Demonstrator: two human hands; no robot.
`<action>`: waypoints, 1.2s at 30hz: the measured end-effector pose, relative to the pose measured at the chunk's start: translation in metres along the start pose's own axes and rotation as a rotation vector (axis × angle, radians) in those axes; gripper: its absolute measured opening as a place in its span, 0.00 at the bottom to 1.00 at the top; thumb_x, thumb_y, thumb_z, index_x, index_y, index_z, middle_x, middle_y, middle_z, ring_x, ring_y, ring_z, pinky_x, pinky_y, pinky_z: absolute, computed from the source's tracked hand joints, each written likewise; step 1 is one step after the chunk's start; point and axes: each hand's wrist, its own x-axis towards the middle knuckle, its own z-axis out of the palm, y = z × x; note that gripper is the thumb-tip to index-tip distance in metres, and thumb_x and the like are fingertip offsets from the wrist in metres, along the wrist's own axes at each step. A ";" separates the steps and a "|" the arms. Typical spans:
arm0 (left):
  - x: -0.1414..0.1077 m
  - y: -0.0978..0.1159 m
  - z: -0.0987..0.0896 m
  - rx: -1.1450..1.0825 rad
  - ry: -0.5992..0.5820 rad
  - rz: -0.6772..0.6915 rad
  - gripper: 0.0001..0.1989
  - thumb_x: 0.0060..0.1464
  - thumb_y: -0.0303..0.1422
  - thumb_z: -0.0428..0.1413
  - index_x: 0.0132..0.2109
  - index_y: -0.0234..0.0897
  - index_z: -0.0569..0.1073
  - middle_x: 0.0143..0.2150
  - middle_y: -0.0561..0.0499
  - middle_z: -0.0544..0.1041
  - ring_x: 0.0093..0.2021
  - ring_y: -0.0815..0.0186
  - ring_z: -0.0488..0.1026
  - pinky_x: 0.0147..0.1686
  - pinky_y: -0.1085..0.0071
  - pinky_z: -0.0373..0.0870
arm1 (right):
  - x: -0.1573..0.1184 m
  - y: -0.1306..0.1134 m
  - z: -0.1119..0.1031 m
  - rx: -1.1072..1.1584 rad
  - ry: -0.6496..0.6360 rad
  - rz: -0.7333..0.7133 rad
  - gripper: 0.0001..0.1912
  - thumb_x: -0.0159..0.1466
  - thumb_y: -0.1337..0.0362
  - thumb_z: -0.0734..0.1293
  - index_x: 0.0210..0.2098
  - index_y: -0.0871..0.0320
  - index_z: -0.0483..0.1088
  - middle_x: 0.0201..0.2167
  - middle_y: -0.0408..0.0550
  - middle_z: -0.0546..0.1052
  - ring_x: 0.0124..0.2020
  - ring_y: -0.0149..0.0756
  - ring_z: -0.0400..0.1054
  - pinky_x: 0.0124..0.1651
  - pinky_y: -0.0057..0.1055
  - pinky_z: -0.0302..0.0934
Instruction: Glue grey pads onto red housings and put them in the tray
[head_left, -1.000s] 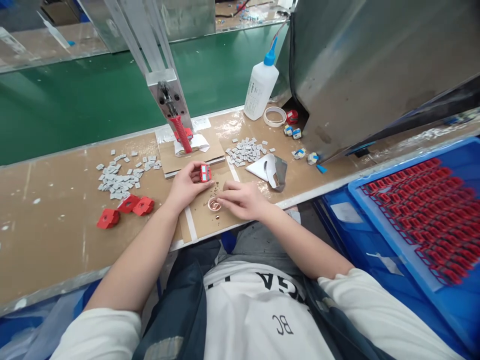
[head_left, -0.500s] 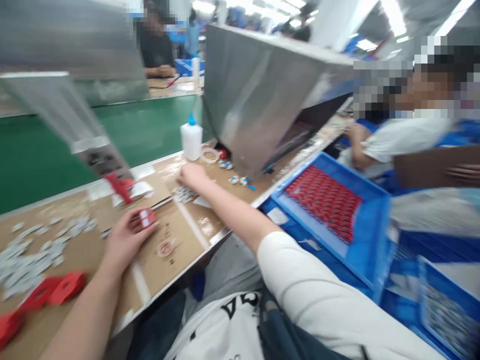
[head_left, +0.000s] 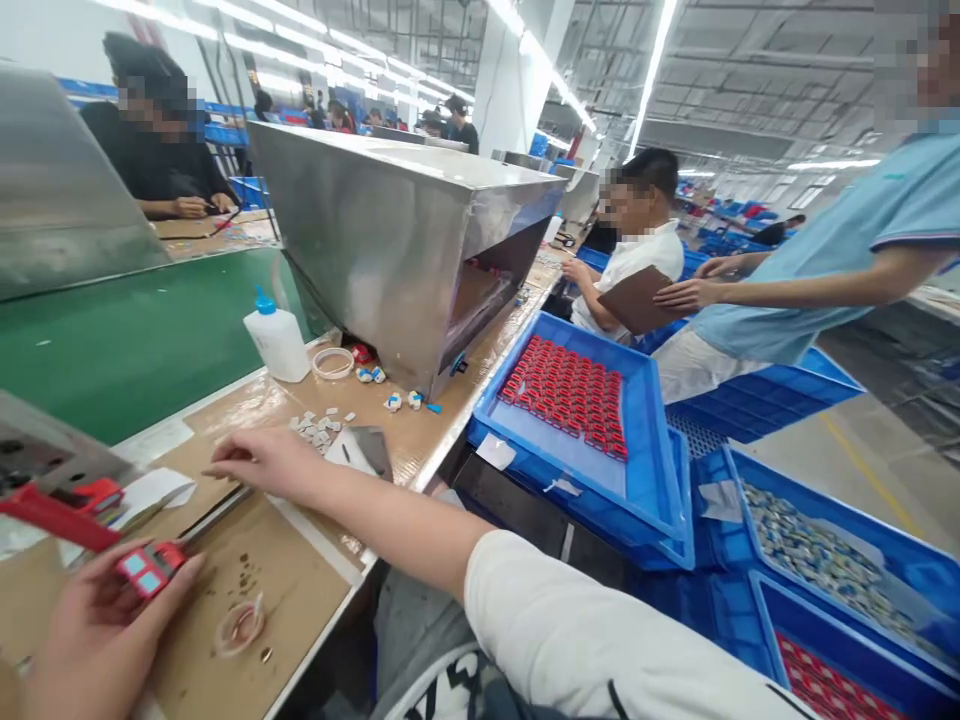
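Observation:
My left hand (head_left: 112, 630) is closed around a small red case (head_left: 150, 568) with pale rectangles on its face, low at the left. A narrow metal strip (head_left: 225, 510) lies on the table between the case and my right wrist; whether it joins the case I cannot tell. My right hand (head_left: 259, 460) reaches over the table, thumb and fingers pinched together; anything between them is too small to make out. Beside it lies a pile of small grey-white pieces (head_left: 319, 430). A red holder (head_left: 67, 510) stands left of the case. A round clear dish (head_left: 240, 630) sits nearer me.
A white bottle with blue cap (head_left: 277, 340) and a tape ring (head_left: 332, 363) stand before a large metal hood (head_left: 367, 250). Blue trays (head_left: 652, 440) at the right hold rows of red parts (head_left: 570, 395). A green belt (head_left: 150, 340) runs behind. Co-workers sit or stand beyond.
The view has swung right and lifted, so both hands appear further left. My left hand keeps the red case. My right hand has moved from the grey-white pile toward the case.

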 end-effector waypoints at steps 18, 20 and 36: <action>-0.030 0.006 -0.005 0.000 -0.123 -0.022 0.25 0.56 0.45 0.68 0.54 0.45 0.68 0.40 0.55 0.78 0.36 0.61 0.75 0.39 0.65 0.70 | -0.054 -0.014 0.037 0.522 -0.126 0.122 0.15 0.61 0.49 0.78 0.35 0.54 0.81 0.34 0.47 0.83 0.31 0.34 0.77 0.33 0.31 0.75; -0.029 0.005 -0.004 0.007 -0.130 -0.025 0.25 0.56 0.45 0.68 0.54 0.45 0.68 0.41 0.55 0.79 0.37 0.61 0.76 0.40 0.65 0.70 | -0.053 -0.013 0.037 0.527 -0.125 0.121 0.16 0.61 0.48 0.78 0.34 0.55 0.80 0.35 0.46 0.82 0.29 0.33 0.75 0.30 0.29 0.74; -0.029 0.000 -0.003 0.073 -0.125 0.099 0.22 0.63 0.43 0.60 0.60 0.43 0.66 0.54 0.46 0.78 0.51 0.53 0.77 0.53 0.58 0.71 | -0.062 -0.020 0.038 0.087 -0.073 -0.278 0.09 0.74 0.60 0.67 0.42 0.53 0.80 0.42 0.52 0.82 0.42 0.39 0.78 0.45 0.38 0.76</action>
